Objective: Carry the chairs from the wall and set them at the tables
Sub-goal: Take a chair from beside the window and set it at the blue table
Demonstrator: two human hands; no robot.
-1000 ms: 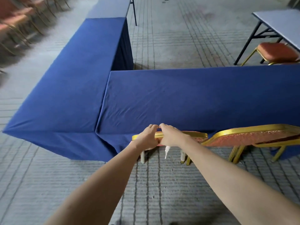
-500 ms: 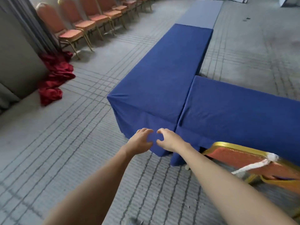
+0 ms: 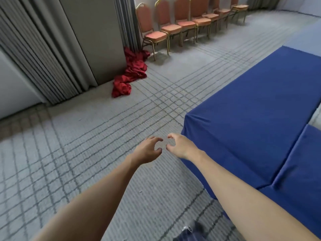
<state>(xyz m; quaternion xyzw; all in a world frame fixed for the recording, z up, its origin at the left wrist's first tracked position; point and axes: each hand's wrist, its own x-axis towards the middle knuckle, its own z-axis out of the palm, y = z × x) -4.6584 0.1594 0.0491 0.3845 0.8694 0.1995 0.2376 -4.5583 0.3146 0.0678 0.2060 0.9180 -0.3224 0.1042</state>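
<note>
A row of several orange-cushioned chairs with gold frames stands along the far wall; the nearest chair (image 3: 154, 34) is beside the grey curtain. Two tables under blue cloths fill the right side, a long one (image 3: 257, 108) and a second (image 3: 302, 174) butted against it at the lower right. My left hand (image 3: 147, 150) and my right hand (image 3: 180, 145) are stretched out in front of me over the carpet, fingers curled and apart, holding nothing. They hover just left of the long table's near corner, far from the chairs.
A heap of red cloth (image 3: 132, 73) lies on the floor by the grey wall panel (image 3: 93, 37) and pleated curtains (image 3: 34, 54). Grey lined carpet (image 3: 86, 129) stretches between me and the chair row. A dark shoe tip (image 3: 189, 232) shows at the bottom edge.
Both hands let go of the gold-framed chair at the table and now hold nothing. My view has swung left, from the table front to the wall with the chair row.
</note>
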